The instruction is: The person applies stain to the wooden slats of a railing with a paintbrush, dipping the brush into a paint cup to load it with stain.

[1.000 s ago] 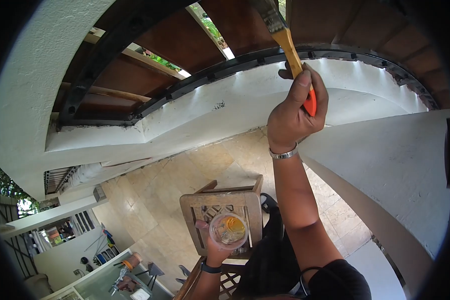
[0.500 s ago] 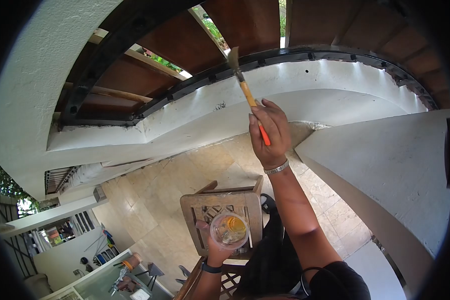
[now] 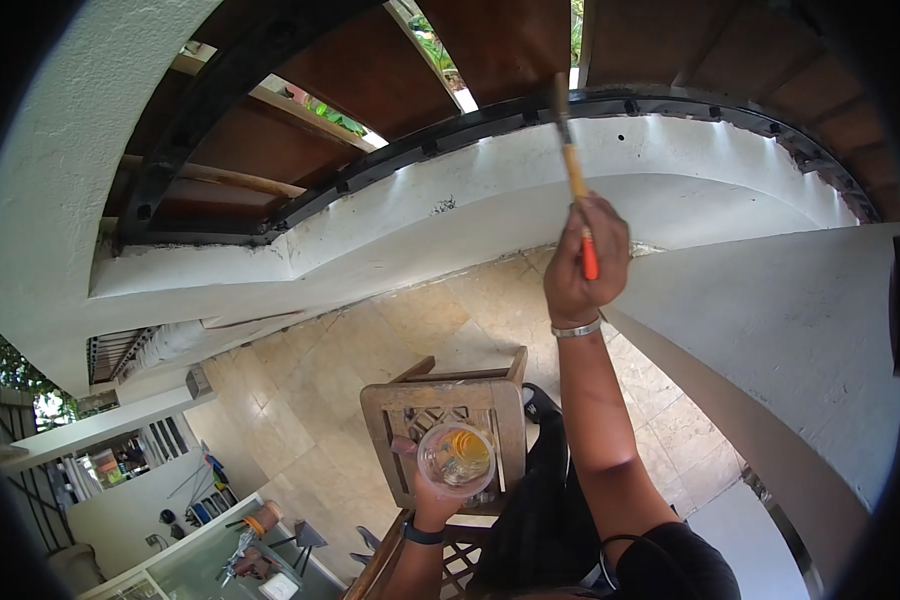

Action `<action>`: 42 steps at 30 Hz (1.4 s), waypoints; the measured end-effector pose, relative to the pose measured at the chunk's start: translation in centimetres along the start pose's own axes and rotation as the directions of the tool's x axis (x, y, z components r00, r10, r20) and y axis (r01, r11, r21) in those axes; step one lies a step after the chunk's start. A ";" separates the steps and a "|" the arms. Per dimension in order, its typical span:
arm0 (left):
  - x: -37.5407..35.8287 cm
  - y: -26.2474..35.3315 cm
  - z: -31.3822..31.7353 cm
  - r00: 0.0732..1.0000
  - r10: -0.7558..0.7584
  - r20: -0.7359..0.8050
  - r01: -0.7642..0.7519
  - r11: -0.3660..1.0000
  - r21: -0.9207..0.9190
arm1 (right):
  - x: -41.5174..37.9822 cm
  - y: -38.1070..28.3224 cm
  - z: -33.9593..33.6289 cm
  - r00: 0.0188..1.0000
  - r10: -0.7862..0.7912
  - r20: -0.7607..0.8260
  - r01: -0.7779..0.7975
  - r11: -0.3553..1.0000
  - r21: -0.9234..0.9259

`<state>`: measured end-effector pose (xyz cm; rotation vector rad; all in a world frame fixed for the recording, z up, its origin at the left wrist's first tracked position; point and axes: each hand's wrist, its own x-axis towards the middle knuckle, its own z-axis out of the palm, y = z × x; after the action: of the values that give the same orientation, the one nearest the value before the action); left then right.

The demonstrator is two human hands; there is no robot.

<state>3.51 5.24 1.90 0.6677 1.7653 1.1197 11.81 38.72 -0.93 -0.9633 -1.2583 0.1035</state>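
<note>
My right hand [image 3: 588,255] is closed around the handle of a paintbrush [image 3: 574,172], which has a yellow and orange handle. The brush points upward, its bristles overlapping a brown wooden panel [image 3: 515,45] just above the black metal frame [image 3: 440,142]. Lower down, my left hand [image 3: 438,500] grips a clear plastic cup [image 3: 457,460] with amber liquid in it. A wooden chair [image 3: 505,430] with a lattice seat stands beneath the cup. The thumb shows at the cup's left side, while the other fingers are mostly hidden.
A white curved wall [image 3: 530,160] runs under the frame. To the right stands another white wall [image 3: 770,300]. Beige tiles [image 3: 320,400] cover the floor. At lower left, a glass-topped table [image 3: 200,570] holds tools and a brown pot [image 3: 263,518].
My right hand has moved right with the paintbrush, whose bristles have shifted along the frame to another panel. The left hand and cup stay nearly in place.
</note>
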 end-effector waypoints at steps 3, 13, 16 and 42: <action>0.1 0.1 -0.2 1.000 0.022 0.007 -0.022 0.998 0.061 | -1.4 -1.2 0.3 0.976 -0.063 0.209 0.029 0.987 0.158; 0.1 -1.3 -0.5 0.999 0.041 0.022 -0.042 0.996 0.075 | -2.2 5.1 -0.6 0.949 -0.136 0.285 0.102 0.986 0.130; 0.2 -1.9 -0.1 1.000 0.002 -0.025 -0.001 0.999 0.046 | -1.8 6.9 -1.1 0.952 -0.170 0.256 0.148 0.983 0.104; 1.1 -2.2 0.3 1.000 0.006 -0.013 -0.006 1.000 -0.022 | -2.5 7.0 -2.1 0.981 -0.091 0.170 0.102 0.993 -0.056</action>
<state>3.39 5.27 -0.55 0.6546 1.7607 1.1480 15.65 40.56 -7.41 -0.9629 -1.4690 0.0691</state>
